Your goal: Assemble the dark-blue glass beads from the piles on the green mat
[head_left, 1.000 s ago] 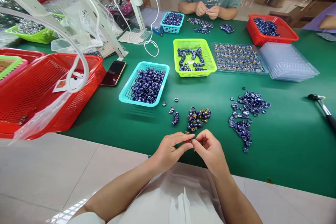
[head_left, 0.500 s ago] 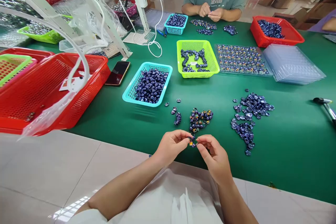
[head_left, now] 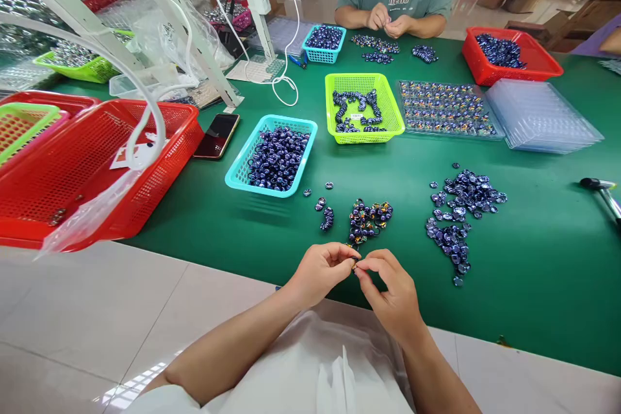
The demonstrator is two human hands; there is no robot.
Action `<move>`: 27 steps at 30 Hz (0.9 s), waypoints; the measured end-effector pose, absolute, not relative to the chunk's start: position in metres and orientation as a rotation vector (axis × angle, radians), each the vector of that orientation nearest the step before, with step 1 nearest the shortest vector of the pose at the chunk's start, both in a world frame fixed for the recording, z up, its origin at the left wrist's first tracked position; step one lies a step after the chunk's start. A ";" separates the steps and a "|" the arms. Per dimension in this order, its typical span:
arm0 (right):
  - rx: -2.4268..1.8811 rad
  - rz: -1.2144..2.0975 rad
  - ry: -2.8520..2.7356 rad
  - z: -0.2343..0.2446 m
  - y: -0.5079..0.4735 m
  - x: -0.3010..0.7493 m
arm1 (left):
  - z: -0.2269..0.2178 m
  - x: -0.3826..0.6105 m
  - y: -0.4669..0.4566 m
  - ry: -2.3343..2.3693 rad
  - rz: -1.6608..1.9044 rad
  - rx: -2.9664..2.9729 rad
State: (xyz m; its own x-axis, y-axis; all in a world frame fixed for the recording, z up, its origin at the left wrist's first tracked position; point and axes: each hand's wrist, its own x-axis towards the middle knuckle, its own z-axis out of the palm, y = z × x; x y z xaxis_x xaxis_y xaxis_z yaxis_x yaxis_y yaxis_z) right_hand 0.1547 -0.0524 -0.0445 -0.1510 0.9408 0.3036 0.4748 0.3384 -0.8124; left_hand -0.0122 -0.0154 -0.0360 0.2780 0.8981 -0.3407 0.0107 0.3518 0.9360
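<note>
My left hand [head_left: 323,270] and my right hand [head_left: 388,288] meet fingertip to fingertip over the near edge of the green table [head_left: 533,259]. Both pinch one small dark blue bead-like piece [head_left: 356,261] between thumbs and forefingers. Just beyond my fingers lies a small heap of blue and orange pieces [head_left: 369,218]. A short string of blue pieces [head_left: 326,217] lies to its left. To the right spreads a loose pile of shiny blue pieces [head_left: 458,210].
A turquoise basket [head_left: 242,165] of blue pieces, a lime basket [head_left: 363,136], clear trays [head_left: 543,118], a phone [head_left: 217,134] and red baskets [head_left: 87,168] stand around. Across the table a person's hands [head_left: 388,18] work on similar pieces. A hammer [head_left: 601,191] lies at the right.
My fingertips have closed together on the small piece and shifted slightly. The view has barely moved.
</note>
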 end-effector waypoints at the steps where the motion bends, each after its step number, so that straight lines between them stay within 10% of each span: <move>1: -1.287 0.731 -1.746 -0.043 -0.052 0.155 | -0.037 -0.013 -0.016 1.115 0.755 1.062; 16: -1.425 1.100 -1.428 -0.047 -0.051 0.159 | -0.036 -0.015 -0.019 1.110 0.749 1.299; 27: -0.963 0.359 -2.139 -0.031 -0.049 0.174 | -0.034 -0.020 -0.011 0.949 0.679 0.895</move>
